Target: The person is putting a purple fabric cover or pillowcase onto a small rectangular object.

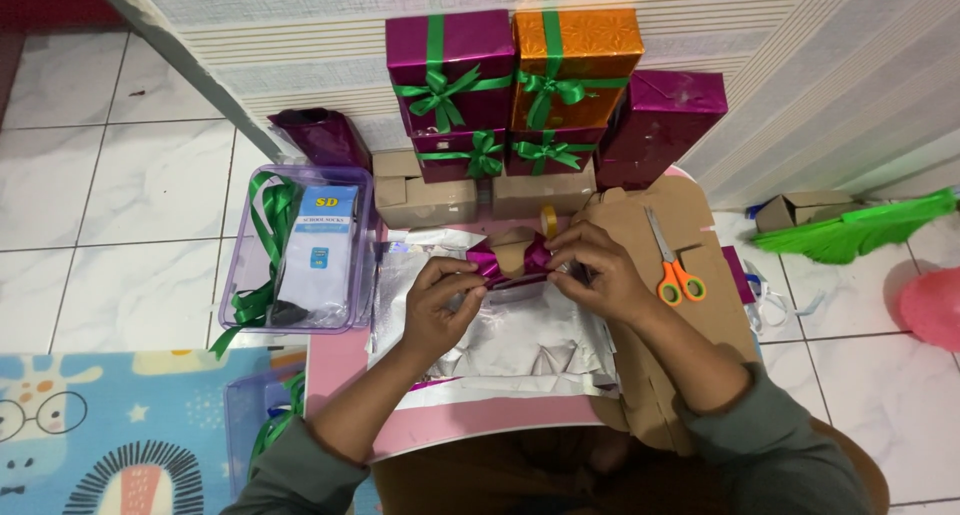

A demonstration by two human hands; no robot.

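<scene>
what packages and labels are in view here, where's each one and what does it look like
Orange gift box: top of the stack by the wall, green ribbon bow.
Magenta gift boxes: beside and under it, green bows.
Sock pack: in the clear bin, white with a blue label.
Plain cardboard boxes: below the stack.
Half-wrapped box: between both hands, magenta foil.

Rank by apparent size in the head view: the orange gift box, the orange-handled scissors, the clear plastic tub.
1. Clear plastic tub
2. Orange gift box, though it sits farther away
3. Orange-handled scissors

White marble-look floor tiles (120, 175), a pale ribbed wall (330, 35), a pink table (340, 365).
</scene>
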